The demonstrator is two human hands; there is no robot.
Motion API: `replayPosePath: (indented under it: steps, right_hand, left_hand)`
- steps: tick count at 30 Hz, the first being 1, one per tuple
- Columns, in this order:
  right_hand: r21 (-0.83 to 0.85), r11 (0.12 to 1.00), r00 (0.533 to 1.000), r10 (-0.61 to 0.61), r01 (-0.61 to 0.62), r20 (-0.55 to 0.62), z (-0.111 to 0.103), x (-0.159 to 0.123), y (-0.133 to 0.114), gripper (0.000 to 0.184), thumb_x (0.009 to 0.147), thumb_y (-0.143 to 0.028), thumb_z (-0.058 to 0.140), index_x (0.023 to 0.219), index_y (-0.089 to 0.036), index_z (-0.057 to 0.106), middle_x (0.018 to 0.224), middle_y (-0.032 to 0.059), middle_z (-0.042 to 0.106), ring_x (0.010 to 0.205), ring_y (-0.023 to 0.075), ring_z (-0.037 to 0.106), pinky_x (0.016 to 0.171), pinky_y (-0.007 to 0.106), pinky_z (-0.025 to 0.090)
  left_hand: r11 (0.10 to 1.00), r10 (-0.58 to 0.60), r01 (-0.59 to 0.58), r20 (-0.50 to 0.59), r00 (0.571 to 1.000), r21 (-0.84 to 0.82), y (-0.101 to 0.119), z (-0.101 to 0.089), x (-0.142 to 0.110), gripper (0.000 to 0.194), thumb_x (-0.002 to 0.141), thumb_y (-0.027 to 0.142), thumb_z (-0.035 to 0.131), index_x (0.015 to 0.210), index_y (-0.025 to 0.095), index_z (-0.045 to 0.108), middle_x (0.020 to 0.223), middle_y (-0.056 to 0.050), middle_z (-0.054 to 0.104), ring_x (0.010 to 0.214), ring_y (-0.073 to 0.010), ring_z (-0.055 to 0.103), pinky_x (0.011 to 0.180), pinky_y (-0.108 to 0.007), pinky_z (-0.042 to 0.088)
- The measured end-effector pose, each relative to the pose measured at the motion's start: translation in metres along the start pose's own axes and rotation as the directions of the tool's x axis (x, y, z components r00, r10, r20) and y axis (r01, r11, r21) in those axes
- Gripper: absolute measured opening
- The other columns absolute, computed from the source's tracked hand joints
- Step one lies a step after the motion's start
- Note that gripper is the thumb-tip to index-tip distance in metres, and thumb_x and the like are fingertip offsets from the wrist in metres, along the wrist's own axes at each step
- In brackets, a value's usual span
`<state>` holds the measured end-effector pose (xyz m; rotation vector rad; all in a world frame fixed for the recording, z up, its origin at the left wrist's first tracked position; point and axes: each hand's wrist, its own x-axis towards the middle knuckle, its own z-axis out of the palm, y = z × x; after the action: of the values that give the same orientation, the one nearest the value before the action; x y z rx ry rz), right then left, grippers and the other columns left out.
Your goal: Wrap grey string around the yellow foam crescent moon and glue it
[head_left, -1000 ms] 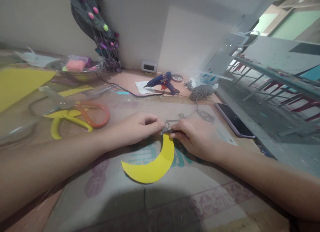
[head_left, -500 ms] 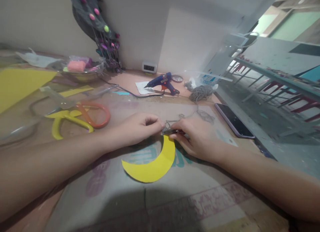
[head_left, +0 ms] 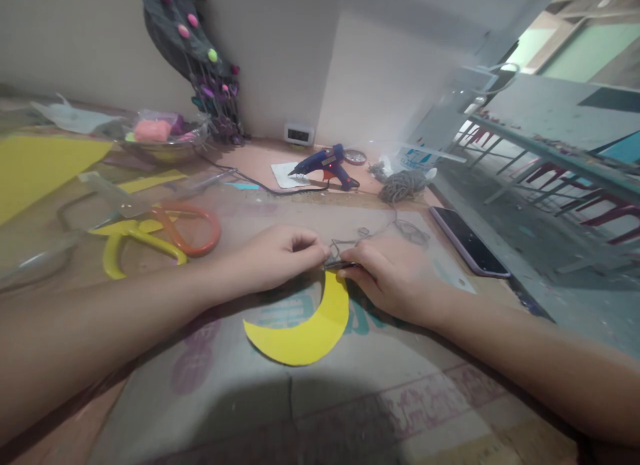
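A yellow crescent cutout lies on the printed cardboard, its upper end reaching up between my hands. Grey yarn crosses that end and trails away to the right. The fingers of my left hand are pinched together at the yarn, left of the crescent's tip. My right hand is closed, with thumb and forefinger gripping the yarn-covered tip from the right. How the yarn runs under the fingertips is hidden.
A glue gun with a lit red light stands behind my hands, beside a grey yarn ball. Scissors lie left, a phone lies at the right table edge. A bowl and yellow sheet sit farther left.
The crescent's upper end has shifted slightly left under my right fingers. Both hands keep almost the same place and grip.
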<state>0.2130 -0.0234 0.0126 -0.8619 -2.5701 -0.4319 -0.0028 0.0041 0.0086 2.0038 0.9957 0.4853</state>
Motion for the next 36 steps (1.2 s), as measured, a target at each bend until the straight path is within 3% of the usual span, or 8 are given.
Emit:
replayPosePath:
  steps: [20, 26, 33, 36]
  right_hand:
    - [0.201, 0.977, 0.995, 0.088, -0.077, -0.045, 0.000, -0.005, 0.005, 0.023, 0.091, -0.031, 0.051, 0.099, -0.011, 0.059, 0.076, 0.0046, 0.063, 0.064, 0.0140, 0.054, 0.060, 0.025, 0.038]
    - [0.291, 0.946, 0.988, 0.154, -0.141, -0.024, 0.002, -0.006, 0.006, 0.036, 0.081, -0.049, 0.066, 0.085, -0.014, 0.063, 0.061, -0.0009, 0.057, 0.054, 0.0110, 0.049, 0.054, 0.023, 0.035]
    - [0.436, 0.803, 0.912, 0.384, -0.407, 0.144, 0.008, -0.001, 0.009, 0.019, 0.081, -0.035, 0.066, 0.087, -0.016, 0.066, 0.070, 0.0005, 0.064, 0.058, 0.0102, 0.052, 0.055, 0.021, 0.037]
    - [0.528, 0.723, 0.893, 0.397, -0.446, 0.212, 0.011, 0.000, 0.011, 0.013, 0.083, -0.029, 0.062, 0.083, -0.017, 0.066, 0.071, 0.0002, 0.065, 0.058, 0.0097, 0.052, 0.054, 0.021, 0.038]
  left_hand:
    - [0.998, 0.014, -0.017, -0.040, 0.999, -0.067, 0.001, 0.002, 0.000, 0.037, 0.088, 0.043, 0.044, 0.066, 0.016, 0.056, 0.059, 0.003, 0.053, 0.051, -0.0091, 0.043, 0.048, -0.022, 0.031]
    - [0.992, -0.001, -0.014, -0.120, 0.993, -0.122, 0.000, 0.003, -0.001, 0.036, 0.089, 0.044, 0.045, 0.071, 0.016, 0.058, 0.062, 0.002, 0.056, 0.050, -0.0087, 0.044, 0.045, -0.021, 0.031]
    - [0.984, 0.011, -0.045, -0.196, 0.980, -0.172, -0.003, 0.004, -0.001, 0.040, 0.091, 0.050, 0.044, 0.073, 0.017, 0.058, 0.058, 0.003, 0.051, 0.051, -0.0092, 0.043, 0.045, -0.020, 0.031]
    - [0.990, 0.022, -0.049, -0.190, 0.982, -0.134, -0.002, 0.002, -0.002, 0.041, 0.091, 0.050, 0.044, 0.074, 0.017, 0.059, 0.062, 0.003, 0.053, 0.053, -0.0096, 0.044, 0.047, -0.021, 0.033]
